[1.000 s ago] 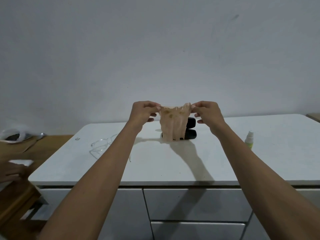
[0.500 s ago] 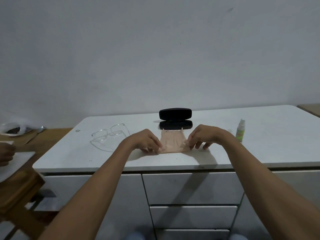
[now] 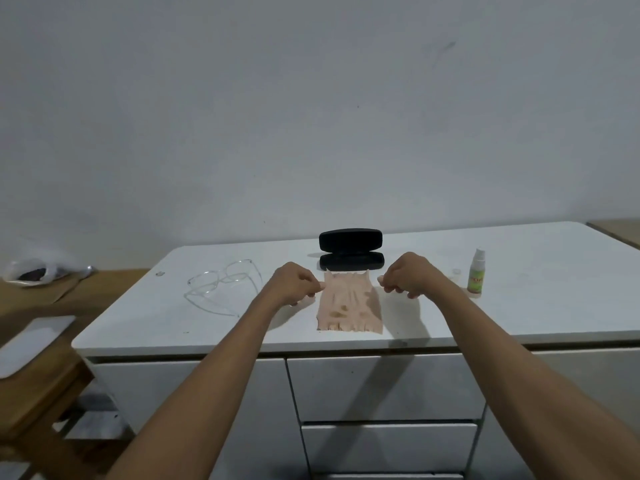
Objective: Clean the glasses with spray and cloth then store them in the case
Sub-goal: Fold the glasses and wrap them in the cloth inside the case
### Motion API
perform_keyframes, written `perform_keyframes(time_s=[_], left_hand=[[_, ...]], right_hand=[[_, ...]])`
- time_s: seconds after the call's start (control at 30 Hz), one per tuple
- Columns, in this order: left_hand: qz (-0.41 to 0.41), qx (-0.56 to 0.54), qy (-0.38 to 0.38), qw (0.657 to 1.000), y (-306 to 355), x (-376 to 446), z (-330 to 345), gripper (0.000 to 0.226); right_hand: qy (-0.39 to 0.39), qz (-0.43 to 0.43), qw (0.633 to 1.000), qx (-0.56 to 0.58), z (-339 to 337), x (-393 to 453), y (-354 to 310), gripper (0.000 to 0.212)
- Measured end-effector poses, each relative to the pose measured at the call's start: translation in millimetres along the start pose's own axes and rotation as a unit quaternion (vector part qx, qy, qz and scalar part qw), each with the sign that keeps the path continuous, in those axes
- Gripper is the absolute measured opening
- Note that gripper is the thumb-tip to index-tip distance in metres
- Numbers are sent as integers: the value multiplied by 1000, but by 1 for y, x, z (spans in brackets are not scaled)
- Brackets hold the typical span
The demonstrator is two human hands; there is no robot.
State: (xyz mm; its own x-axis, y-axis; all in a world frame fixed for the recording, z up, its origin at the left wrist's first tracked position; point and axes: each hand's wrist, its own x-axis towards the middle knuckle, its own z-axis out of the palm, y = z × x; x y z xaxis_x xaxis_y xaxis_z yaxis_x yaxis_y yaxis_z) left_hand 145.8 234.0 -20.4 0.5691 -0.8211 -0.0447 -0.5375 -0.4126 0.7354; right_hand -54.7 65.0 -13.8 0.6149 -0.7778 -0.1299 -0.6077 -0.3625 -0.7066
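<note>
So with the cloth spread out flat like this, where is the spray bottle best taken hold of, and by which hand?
Probably by the right hand, which is nearer. The spray bottle stands upright and alone on the white top, so a side grip round its green-labelled body, below the nozzle, suits it, coming from its left, where the hand is.

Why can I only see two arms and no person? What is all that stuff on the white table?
The camera sits on the person's head and looks down, so you see only their arms. The left hand and right hand are at the far corners of a peach cloth lying flat on the white table; whether they pinch it is unclear. Left of it lie clear glasses. Behind stands an open black case. At the right is a small spray bottle.
</note>
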Motion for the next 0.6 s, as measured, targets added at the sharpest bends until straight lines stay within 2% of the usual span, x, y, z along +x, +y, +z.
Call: perform_keyframes(time_s=[0.1,0.2,0.33,0.4,0.5,0.6], left_hand=[[-13,-2,85,996,-5,23,10,19],[-46,19,108,993,-5,47,18,22],[-97,4,130,987,-1,69,33,42],[-109,8,142,984,4,74,41,38],[-131,30,161,978,11,78,51,20],[-135,30,185,973,16,79,59,19]], right_hand=[[63,19,998,20,12,22,2,17],[92,22,995,8,22,46,6,24],[89,19,996,-13,34,64,-1,19],[91,17,995,-28,40,67,-6,18],[101,23,994,-38,48,68,-12,20],[119,22,992,-32,52,66,-13,19]])
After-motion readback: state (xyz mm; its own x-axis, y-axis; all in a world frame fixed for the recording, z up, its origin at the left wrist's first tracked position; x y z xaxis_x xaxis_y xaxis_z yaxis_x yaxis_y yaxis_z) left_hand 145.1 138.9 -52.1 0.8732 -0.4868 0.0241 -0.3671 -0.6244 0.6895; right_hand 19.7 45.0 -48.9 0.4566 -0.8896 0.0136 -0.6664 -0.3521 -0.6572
